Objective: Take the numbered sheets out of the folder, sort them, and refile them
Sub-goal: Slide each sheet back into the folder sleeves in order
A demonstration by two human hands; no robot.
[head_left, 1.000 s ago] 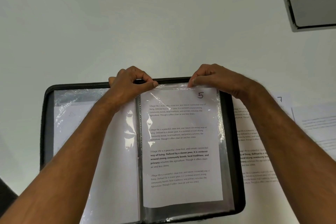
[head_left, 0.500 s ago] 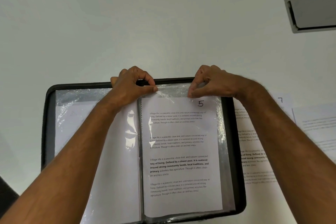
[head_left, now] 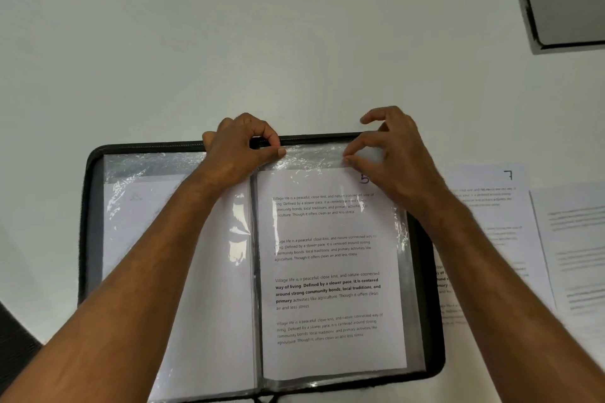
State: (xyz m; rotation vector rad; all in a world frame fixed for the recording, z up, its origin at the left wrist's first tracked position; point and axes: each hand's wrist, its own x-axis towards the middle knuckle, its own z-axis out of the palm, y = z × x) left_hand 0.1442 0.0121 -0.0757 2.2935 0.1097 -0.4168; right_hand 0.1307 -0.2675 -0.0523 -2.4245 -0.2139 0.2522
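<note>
Folder (head_left: 93, 222), one black zip-edged rectangle, lies open near the table's (head_left: 294, 42) front edge. Its crinkly clear sleeve (head_left: 314, 155) holds sheet 5 (head_left: 327, 353). Left hand (head_left: 235, 154) and right hand (head_left: 393, 160) each pinch the sleeve's top. Two printed sheets, one being sheet 7 (head_left: 491, 206), lie flat by the folder's right edge.

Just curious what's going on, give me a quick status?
Left hand pinching the clear sleeve's top edge; right hand pinching it too. Sheet 5 inside. Sheet 7 beside folder.
</note>
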